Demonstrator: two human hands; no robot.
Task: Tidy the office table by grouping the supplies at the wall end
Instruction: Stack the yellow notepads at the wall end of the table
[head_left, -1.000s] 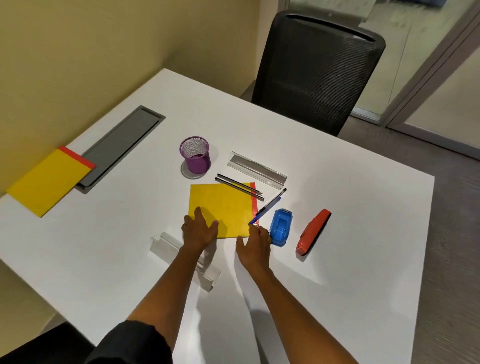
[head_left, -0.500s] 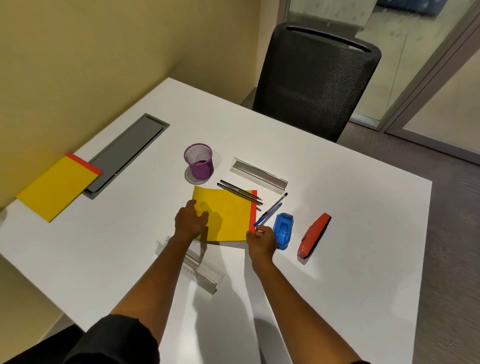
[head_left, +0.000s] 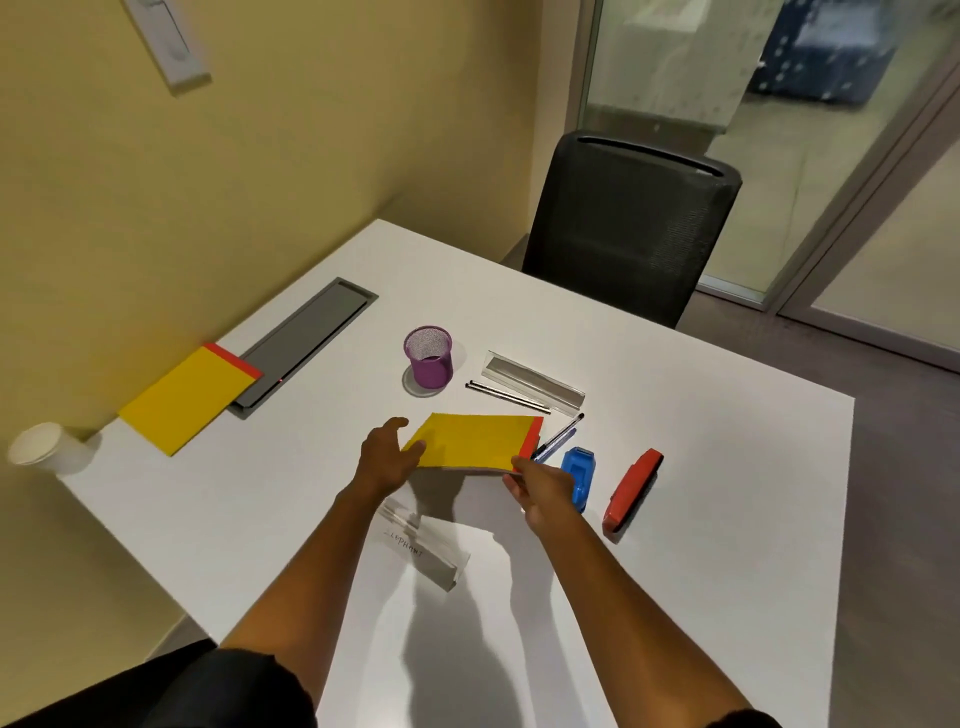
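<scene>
Two hands hold the yellow pad (head_left: 472, 441) just above the desk (head_left: 701, 519): left hand (head_left: 387, 457) grips its 9 o'clock edge, right hand (head_left: 540, 486) pinches the 4 o'clock corner. The long axis runs 9-to-3; the matching second pad (head_left: 187, 400) lies toward 10 o'clock, nearer the left hand.

Matt white table (head_left: 675, 519), purple mesh cup (head_left: 428, 357)

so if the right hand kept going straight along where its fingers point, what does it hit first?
The right hand points up-left and already pinches the yellow notepad at its near right corner. Beyond it, probably the purple mesh cup, though depth is unclear.
</scene>
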